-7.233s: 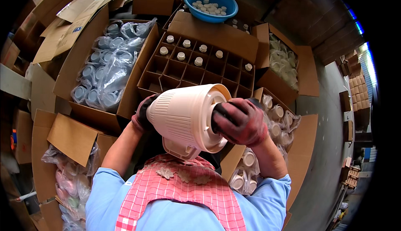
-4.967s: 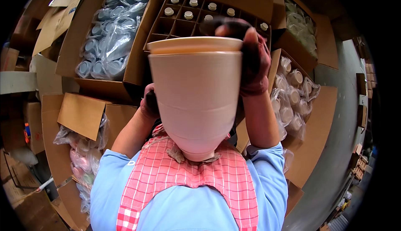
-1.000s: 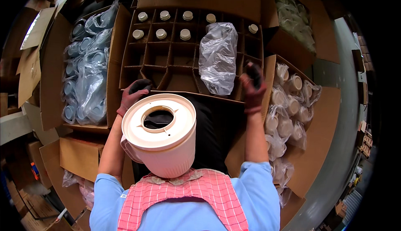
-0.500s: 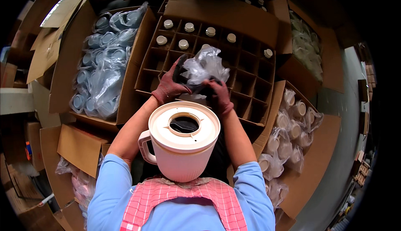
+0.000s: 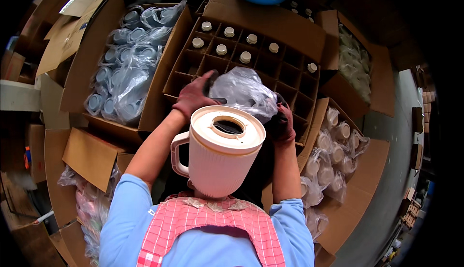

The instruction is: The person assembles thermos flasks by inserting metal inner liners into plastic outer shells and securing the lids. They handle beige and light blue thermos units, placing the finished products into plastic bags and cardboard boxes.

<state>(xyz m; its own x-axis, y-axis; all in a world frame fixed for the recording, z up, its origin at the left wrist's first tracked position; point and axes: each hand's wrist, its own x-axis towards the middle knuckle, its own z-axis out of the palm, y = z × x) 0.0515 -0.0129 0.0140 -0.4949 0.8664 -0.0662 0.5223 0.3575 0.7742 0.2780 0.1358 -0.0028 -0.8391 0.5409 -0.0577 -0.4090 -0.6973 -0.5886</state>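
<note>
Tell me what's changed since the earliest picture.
The cream pitcher, tipped sideways between both hands then, now stands upright against the apron, lid opening up; both hands have let it go. They moved forward to a clear plastic bag: left hand at its left, right hand at its right; how firm the grip is, I can't tell. The white-capped bottles stayed in the divided carton.

My right hand [image 5: 282, 122] dim; glare on crinkled plastic bag [image 5: 243, 91], jug lid [image 5: 203, 123] bright; fisheye bends edges, corners black.
</note>
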